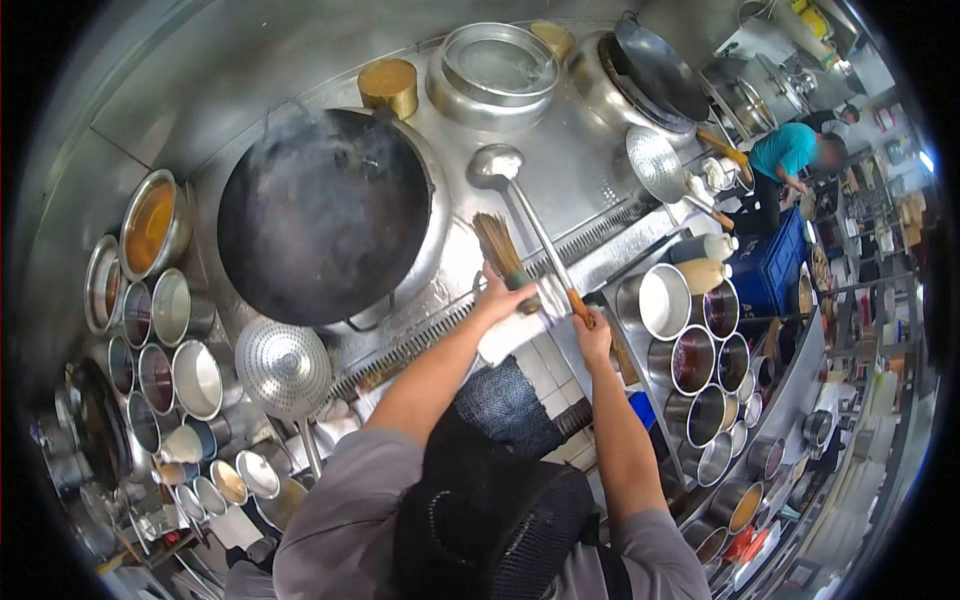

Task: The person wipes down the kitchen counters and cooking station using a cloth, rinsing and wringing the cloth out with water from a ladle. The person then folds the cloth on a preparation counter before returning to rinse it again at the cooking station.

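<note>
Left grip (500, 298): closed round the bound base of the brush (495, 240), bristles angled up and away, over the front part of the steel tabletop (570, 185). Right grip (593, 335): closed round the wooden end of the long ladle (540, 232). Ladle shaft runs up-left across the slotted drain strip (410, 350) to its bowl, which sits over the tabletop; can't tell if bowl touches steel.

Brush is between wok (325, 215) and ladle shaft. Bristle tips near the ladle bowl, apart from the wok's right rim. White cloth (505, 340) just below the left grip, at the front edge.

Edges: wok takes most of the left side, steaming, surface inside partly hidden by it. Its near rim comes close to the drain strip. Perforated strainer (284, 368) overlaps the front edge at left, handle toward the person. Right side: second strainer (655, 163) with handle pointing down-right, near the right burner (625, 90), dark pan (660, 70) tilted up on it. Lidless metal pots (665, 302) crowd just right of the right forearm, so little sideways room there.

Room to move: widest stretch is the steel from wok rim to right burner, ahead of both hands, bounded at the back by the water-filled pot (500, 60) and brass-coloured container (388, 88). Tiled floor (548, 375) shows between the forearms.
</note>
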Motion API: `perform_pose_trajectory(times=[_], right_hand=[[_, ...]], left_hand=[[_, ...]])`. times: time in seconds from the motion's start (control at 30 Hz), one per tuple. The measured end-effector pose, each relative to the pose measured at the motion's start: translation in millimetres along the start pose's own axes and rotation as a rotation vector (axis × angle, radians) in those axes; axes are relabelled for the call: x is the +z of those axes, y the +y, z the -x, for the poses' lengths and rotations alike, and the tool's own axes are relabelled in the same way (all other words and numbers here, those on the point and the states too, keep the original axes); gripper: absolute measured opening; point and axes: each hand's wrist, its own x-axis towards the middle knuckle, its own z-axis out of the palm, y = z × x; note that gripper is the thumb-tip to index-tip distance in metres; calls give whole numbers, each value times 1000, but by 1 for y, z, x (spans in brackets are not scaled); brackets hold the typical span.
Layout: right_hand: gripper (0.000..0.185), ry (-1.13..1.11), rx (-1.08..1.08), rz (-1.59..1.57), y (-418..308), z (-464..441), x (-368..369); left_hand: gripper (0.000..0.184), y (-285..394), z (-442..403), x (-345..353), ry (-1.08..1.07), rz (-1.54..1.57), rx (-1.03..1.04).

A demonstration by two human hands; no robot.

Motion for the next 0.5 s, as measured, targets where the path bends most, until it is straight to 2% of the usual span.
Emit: perform_pose_trajectory(times=[0.07,0.1,0.13,0.17,0.23,0.27,0.3,0.37,0.43,0.47,0.5], right_hand=[[53,82,-252,100,7,40,-43],[53,99,-277,-10,-77,4,44],[49,33,-314,-39,-95,29,37],[45,-34,-349,-64,-109,52,32],[41,-66,-355,-14,-132,81,42],[41,-105,-336,-23,-147,90,59],[41,-138,-314,-32,-159,97,75],[47,-201,-205,-303,-168,98,90],[54,72,-507,66,-166,106,92],[67,115,-463,136,-164,114,99],[78,67,-438,197,-163,119,108]], left_hand=[[132,-5,12,53,36,82,120],[135,7,-67,-34,94,32,229],[136,16,-58,-36,25,208,161],[136,30,-44,-36,14,220,136],[130,59,-32,-42,-79,671,-169],[121,41,-49,-31,25,418,-85],[121,24,-65,-33,16,413,-90],[110,-2,-93,-43,34,106,170],[100,-10,-119,-52,-32,117,240],[98,-6,-128,-57,5,-21,199],[96,3,-133,-61,47,-162,157]])
